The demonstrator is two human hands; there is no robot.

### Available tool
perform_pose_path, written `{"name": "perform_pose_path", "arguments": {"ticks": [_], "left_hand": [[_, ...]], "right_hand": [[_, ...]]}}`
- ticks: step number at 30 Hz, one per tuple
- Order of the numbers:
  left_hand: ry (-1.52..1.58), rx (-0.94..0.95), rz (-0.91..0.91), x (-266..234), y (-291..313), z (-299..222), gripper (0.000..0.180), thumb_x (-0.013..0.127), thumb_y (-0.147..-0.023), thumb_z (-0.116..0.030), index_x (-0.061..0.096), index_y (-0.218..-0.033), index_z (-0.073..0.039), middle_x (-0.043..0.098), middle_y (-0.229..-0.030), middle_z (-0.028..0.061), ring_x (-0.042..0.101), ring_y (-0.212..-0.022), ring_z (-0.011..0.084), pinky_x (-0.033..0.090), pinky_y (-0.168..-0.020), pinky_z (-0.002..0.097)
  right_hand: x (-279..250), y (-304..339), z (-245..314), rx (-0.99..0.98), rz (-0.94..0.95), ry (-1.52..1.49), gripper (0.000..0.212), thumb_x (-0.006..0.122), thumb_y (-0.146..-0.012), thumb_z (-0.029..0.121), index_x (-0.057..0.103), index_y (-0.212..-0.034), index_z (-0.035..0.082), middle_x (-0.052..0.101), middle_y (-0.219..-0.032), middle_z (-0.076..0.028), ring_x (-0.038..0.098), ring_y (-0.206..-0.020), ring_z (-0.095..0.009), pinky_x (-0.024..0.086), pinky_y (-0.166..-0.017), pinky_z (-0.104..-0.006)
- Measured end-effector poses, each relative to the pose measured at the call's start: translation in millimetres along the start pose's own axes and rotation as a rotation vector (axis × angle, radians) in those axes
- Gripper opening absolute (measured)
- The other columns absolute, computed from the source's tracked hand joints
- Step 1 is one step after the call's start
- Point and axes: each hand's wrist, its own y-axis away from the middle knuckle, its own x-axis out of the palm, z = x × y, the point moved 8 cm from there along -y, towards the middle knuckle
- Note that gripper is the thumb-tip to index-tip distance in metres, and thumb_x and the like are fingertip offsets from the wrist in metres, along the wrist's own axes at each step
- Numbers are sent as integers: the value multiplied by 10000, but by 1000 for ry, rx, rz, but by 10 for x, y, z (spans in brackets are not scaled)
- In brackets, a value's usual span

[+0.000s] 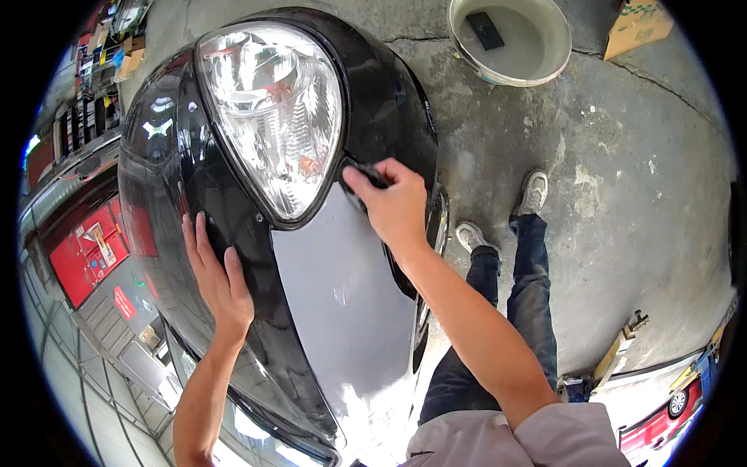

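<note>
In front of me is the front corner of a black car [233,311]. Its large clear headlight [272,117] is set in the bodywork, and a matt grey fender panel [346,288] stretches from the lamp toward me. My right hand [393,201] grips a small black pad [366,174], pressed to the top edge of the grey panel beside the headlight. The pad is partly hidden by my fingers. My left hand [218,272] rests on the glossy black hood, fingers stretched out, holding nothing.
A round whitish bucket [510,74] of cloudy water stands on the concrete floor, a dark rectangular block [485,31] in it. Beside it lies a cardboard piece [640,29]. My shoes [533,193] are close to the car. A red cabinet [89,253] is at far left.
</note>
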Motion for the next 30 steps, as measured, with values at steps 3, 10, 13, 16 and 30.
{"name": "perform_pose_path", "arguments": {"ticks": [3, 10, 13, 16, 30], "left_hand": [[7, 6, -9, 12, -61, 19, 592, 347, -1080, -297, 341, -1578, 22, 268, -1647, 287, 282, -1520, 446, 206, -1244, 493], [-2, 17, -8, 24, -31, 49, 600, 334, -1082, -313, 338, -1580, 21, 266, -1653, 276, 279, -1523, 440, 198, -1244, 497], [15, 13, 8, 16, -50, 27, 613, 399, -1058, -284, 327, -1578, 31, 251, -1645, 305, 280, -1513, 470, 211, -1242, 499], [10, -1, 17, 8, -10, 50, 616, 398, -1058, -291, 326, -1578, 32, 252, -1645, 305, 278, -1514, 470, 212, -1242, 499], [6, 13, 14, -9, -35, 19, 615, 379, -1070, -305, 321, -1576, 41, 253, -1645, 300, 279, -1516, 463, 216, -1239, 503]], "right_hand": [[-8, -30, 49, 5, 37, 3, 347, 889, -793, 289, 704, -778, -5, 675, -647, -96, 609, -565, -192, 480, -592, -341], [15, 53, -57, 26, 90, -7, 360, 881, -809, 299, 692, -778, -6, 650, -629, -98, 574, -549, -175, 463, -574, -348], [-8, 4, 34, 0, -22, -42, 391, 890, -797, 331, 691, -766, -4, 638, -618, -94, 550, -538, -168, 454, -566, -348], [-10, 162, -113, 50, 110, 30, 378, 881, -810, 321, 692, -771, -5, 635, -616, -97, 552, -538, -170, 457, -571, -347], [-27, 78, -181, 67, 110, 27, 388, 878, -816, 312, 682, -762, -19, 638, -623, -117, 568, -547, -182, 465, -573, -352]]}}
